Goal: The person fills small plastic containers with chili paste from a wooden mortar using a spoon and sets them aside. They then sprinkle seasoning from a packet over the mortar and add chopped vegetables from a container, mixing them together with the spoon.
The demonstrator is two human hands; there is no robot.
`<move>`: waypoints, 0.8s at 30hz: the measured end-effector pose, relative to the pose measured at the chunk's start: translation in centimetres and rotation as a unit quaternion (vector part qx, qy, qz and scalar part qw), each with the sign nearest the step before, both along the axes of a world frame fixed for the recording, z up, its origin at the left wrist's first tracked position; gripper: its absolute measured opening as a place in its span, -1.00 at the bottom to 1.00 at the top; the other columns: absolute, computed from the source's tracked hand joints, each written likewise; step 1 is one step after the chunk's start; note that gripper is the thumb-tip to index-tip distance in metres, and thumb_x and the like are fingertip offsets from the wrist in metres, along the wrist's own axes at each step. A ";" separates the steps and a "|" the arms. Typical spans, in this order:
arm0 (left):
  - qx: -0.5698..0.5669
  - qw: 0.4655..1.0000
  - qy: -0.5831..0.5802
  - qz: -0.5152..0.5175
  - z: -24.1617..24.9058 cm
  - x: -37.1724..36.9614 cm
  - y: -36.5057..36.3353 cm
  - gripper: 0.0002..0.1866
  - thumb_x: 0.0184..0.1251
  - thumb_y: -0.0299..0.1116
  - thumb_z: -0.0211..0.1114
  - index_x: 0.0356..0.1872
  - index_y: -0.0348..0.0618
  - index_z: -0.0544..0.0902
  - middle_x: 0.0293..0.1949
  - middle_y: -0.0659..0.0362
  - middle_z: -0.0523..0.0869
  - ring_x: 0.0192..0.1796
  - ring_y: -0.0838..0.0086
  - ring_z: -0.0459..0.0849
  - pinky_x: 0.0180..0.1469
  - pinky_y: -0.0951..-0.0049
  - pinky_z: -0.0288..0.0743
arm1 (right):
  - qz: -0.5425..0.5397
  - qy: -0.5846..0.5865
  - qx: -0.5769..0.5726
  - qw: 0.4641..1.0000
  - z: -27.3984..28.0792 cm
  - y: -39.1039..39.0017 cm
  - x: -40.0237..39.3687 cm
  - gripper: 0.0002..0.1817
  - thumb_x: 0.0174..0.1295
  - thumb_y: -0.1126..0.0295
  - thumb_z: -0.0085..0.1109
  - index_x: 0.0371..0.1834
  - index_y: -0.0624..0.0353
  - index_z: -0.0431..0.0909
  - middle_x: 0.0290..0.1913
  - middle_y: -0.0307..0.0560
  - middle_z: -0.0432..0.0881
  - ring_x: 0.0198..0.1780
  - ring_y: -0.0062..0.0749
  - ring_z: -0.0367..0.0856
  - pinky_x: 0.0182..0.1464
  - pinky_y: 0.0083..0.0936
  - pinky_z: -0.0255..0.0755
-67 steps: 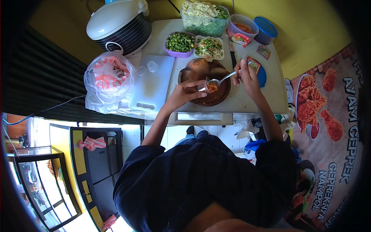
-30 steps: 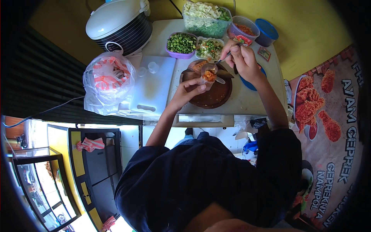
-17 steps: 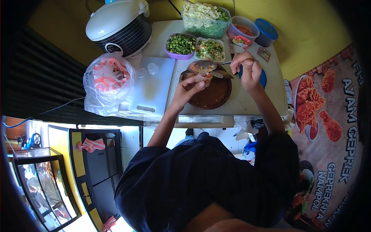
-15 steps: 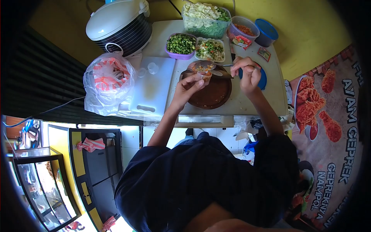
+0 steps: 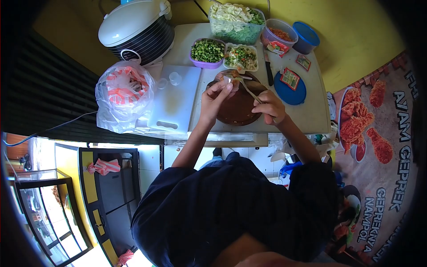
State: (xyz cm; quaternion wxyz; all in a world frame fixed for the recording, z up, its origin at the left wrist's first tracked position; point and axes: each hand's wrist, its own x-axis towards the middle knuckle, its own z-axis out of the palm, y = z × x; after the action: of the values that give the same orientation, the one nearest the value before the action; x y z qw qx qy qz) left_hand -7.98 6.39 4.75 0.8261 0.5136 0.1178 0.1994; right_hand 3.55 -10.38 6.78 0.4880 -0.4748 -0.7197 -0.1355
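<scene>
Over the brown round mortar dish (image 5: 235, 115), my left hand (image 5: 215, 99) pinches a small clear plastic cup (image 5: 231, 83) with orange-red food at its mouth. My right hand (image 5: 270, 107) is closed round the handle of a long metal spoon (image 5: 250, 92), which slants up and left. The spoon's head overlaps the cup's rim, partly hidden by the food and cup. Just behind the cup stands a white tub (image 5: 241, 58) of chopped vegetables. Right of the dish lie a black-handled knife (image 5: 269, 73) and a blue lid (image 5: 293, 97) with a red-and-green sachet (image 5: 290, 78) on it.
On the left are a white cutting board (image 5: 189, 100) bearing two small clear cups (image 5: 175, 79), a plastic bag (image 5: 111, 100) and a rice cooker (image 5: 138, 33). Along the back stand a purple tub of chopped greens (image 5: 207, 51), a cabbage container (image 5: 235, 26) and a blue-lidded tub (image 5: 307, 34).
My right hand has come down and left, off the blue lid, so the sachet and knife now show. The spoon has swung from level to slanting. The cup has shifted slightly left and up.
</scene>
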 end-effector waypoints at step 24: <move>0.068 0.993 -0.065 0.069 -0.9 -0.3 -0.1 -0.55 0.20 -0.52 0.35 0.14 -0.33 0.50 -0.08 0.12 0.68 -0.06 0.53 0.64 0.06 0.53 0.47 | -0.052 0.075 0.064 0.994 -2.1 -3.7 -1.4 -0.51 0.35 -0.06 -0.18 -0.26 0.16 0.54 -0.27 0.05 0.57 -0.30 -0.19 0.60 -0.27 -0.39 0.47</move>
State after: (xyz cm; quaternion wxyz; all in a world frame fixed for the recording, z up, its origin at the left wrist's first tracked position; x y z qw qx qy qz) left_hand -8.32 6.32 3.86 0.7795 0.5454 0.0852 0.2962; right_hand 2.16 -14.07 4.67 0.5625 -0.4881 -0.6453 -0.1702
